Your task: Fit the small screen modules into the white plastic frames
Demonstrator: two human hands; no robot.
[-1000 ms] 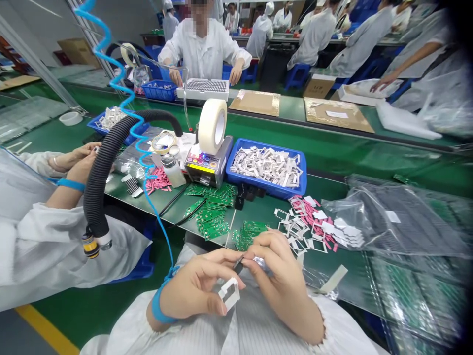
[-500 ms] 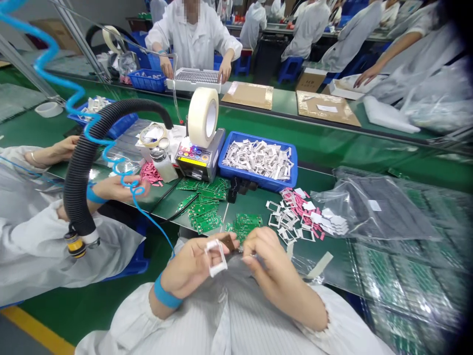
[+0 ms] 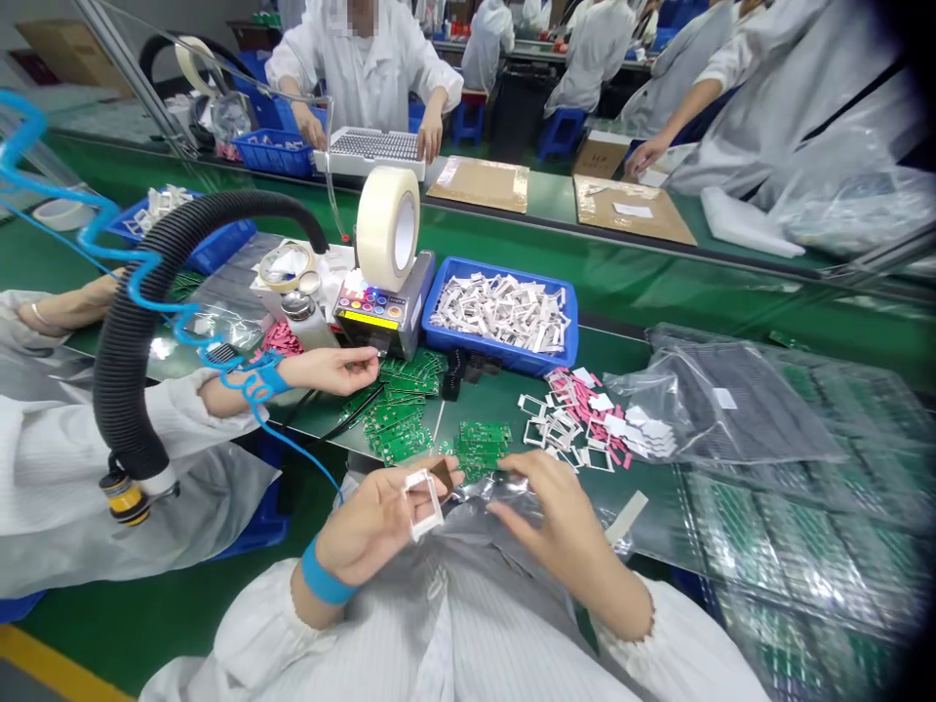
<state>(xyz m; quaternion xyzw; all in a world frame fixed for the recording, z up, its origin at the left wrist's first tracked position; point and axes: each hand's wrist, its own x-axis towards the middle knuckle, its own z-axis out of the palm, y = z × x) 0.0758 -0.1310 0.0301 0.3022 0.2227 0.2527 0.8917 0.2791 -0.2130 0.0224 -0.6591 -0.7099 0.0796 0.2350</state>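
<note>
Factory rows of white-coated workers are sitting beyond a long green workbench (image 3: 629, 312), and everything nearby is placing itself around a blue plastic tray (image 3: 428, 331) heaped with white frames (image 3: 501, 312). Left of that tray, a wide white tape roll (image 3: 387, 229) is sitting on a grey dispenser (image 3: 380, 327), and a neighbour's hand (image 3: 332, 369) is hovering just beside it. Below the tray, loose green circuit boards (image 3: 479, 448) are lying on the bench. To the tray's lower right, a scattered pile of white frames and pink strips (image 3: 577, 419) is lying beside a grey plastic bag (image 3: 721, 400).

The person's left hand (image 3: 384, 517) is grasping a white rectangular frame (image 3: 424, 502), with a small dark brown piece (image 3: 441, 475) sitting at its upper edge. The right hand (image 3: 556, 531) is relaxing open, holding nothing clearly, above a crinkled clear film (image 3: 475, 502). Seating that piece on the frame looks like the step in hand, and the next move seems to call for a careful pinch from the right hand. Fingers are hiding where the piece meets the frame, so the fit is hard to make out.
</note>
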